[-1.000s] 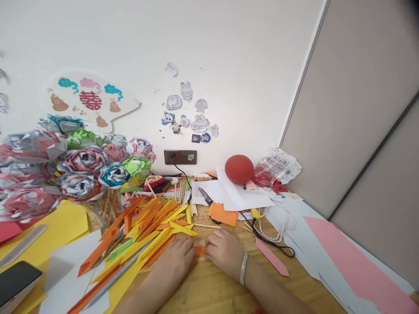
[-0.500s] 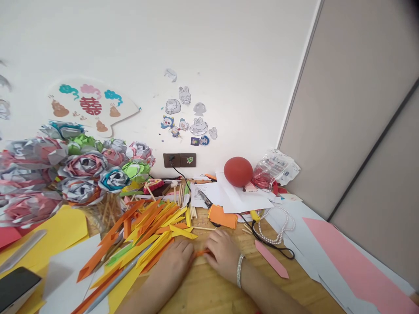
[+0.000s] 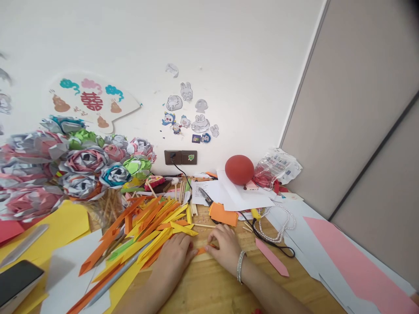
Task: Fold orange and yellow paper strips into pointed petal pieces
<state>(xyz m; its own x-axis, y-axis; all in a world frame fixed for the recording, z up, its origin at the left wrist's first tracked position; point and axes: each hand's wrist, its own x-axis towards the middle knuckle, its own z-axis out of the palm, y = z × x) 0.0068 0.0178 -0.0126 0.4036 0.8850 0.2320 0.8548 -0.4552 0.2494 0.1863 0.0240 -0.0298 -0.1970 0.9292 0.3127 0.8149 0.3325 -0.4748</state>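
Note:
A small strip of orange paper (image 3: 201, 251) lies low over the wooden table between my two hands. My left hand (image 3: 176, 255) is closed at the strip's left end, its thumb against the paper. At the other end my right hand (image 3: 226, 247), with beaded bracelets at the wrist, pinches the strip between thumb and curled fingers. Both hands cover much of the paper. Just left of my left hand is a pile of folded yellow and orange paper strips (image 3: 153, 222). Beyond my right hand lies a stack of orange paper pieces (image 3: 223, 214).
Paper flowers (image 3: 85, 162) fill the back left. A phone (image 3: 18, 281) lies front left. Scissors (image 3: 205, 197), a red balloon (image 3: 239, 169) and a pearl string (image 3: 278, 237) are further back. A pink strip (image 3: 271, 257) and large paper sheets (image 3: 304, 244) lie right.
My hands have shifted slightly on the orange strip, and a little more of it shows between them. The camera view has moved slightly. The things around are unmoved.

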